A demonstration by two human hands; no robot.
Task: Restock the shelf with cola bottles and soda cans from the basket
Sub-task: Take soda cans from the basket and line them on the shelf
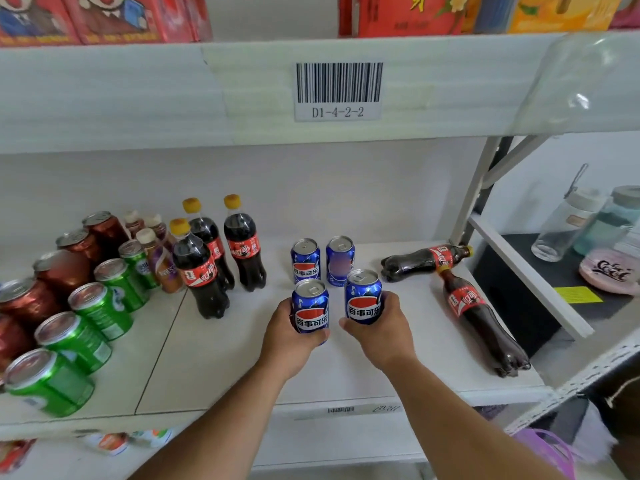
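Note:
My left hand [294, 337] grips an upright blue soda can [310, 304] on the white shelf [214, 358]. My right hand [379, 329] grips a second blue can [363, 296] just to its right. Behind them stand two more blue cans [305, 259] [340, 259]. Three cola bottles with yellow caps [201, 268] [245, 247] [209, 237] stand upright to the left. Two cola bottles lie on their sides at the right: one [426, 261] near the back, one [481, 320] pointing toward the front edge. A purple basket handle [550, 445] shows at the bottom right.
Green cans [86, 327], red cans [62, 268] and small brown drink bottles [159, 258] fill the shelf's left side. The upper shelf edge bears a barcode label [338, 90]. A neighbouring rack at right holds clear water bottles [568, 223]. A lower shelf sits below.

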